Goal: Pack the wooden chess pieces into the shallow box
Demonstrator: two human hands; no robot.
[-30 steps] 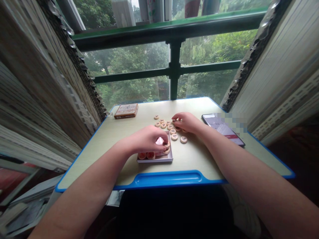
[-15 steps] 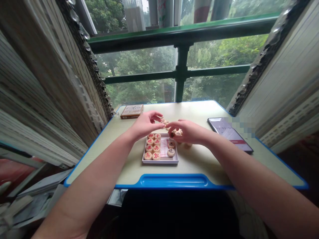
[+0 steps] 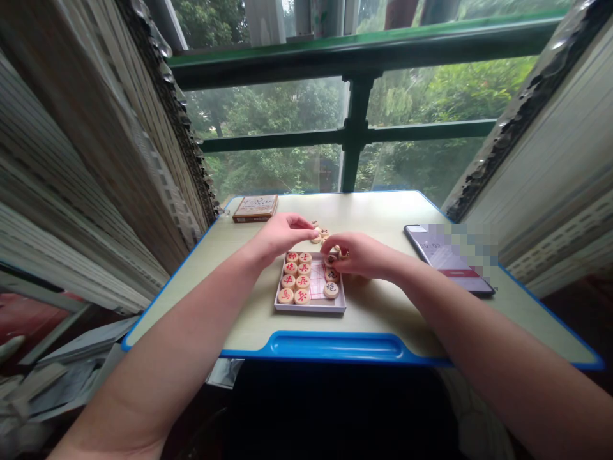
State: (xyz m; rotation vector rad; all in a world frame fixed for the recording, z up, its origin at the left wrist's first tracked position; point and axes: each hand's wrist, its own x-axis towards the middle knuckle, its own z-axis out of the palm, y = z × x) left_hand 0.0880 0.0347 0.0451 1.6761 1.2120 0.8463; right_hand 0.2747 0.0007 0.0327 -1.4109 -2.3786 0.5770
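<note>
A shallow white box holds round wooden Chinese chess pieces. Red-marked pieces fill two columns on its left, and dark-marked ones line the right side. My left hand reaches past the box's far edge, thumb and forefinger closed on a Chinese chess piece beside a few loose ones. Over the box's far right corner, my right hand has its fingers curled around a Chinese chess piece, mostly hidden by them. Another dark-marked piece lies just under its fingertips.
A flat brown printed box lies at the table's far left. To the right is a phone showing a timer. The pale table has a blue rim with a tray groove in front. Curtains flank the window.
My left thumb and forefinger have come together at the loose pieces. My right fingers have curled in more, closer to the box's far right corner. The view has shifted slightly.
</note>
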